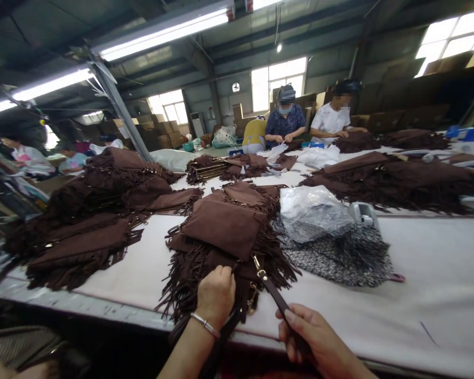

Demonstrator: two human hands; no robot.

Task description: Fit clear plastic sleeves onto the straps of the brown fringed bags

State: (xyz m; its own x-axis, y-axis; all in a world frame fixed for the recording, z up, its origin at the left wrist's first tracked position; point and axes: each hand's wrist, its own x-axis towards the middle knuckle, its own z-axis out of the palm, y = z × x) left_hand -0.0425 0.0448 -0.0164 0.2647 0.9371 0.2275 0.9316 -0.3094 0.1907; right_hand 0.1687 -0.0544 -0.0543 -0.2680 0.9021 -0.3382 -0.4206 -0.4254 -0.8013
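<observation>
A dark brown fringed bag [225, 223] lies at the front of the table on more fringed pieces. My left hand [216, 295], with a silver bangle on its wrist, is closed against the bag's lower side; what its fingers pinch is hidden. My right hand [310, 331] grips a dark brown strap [274, 292] between thumb and fingers. The strap runs up and left to a gold clasp [256, 263] touching the bag's lower right corner. Another gold clasp [252, 298] hangs among the fringe between my hands.
Brown fringed bags [82, 242] are piled on the left, with another heap [403, 176] at the back right. Clear plastic [314, 213] and a black-and-white woven cloth [335, 255] lie right of the bag. Two people [286, 118] work across the white table [430, 263].
</observation>
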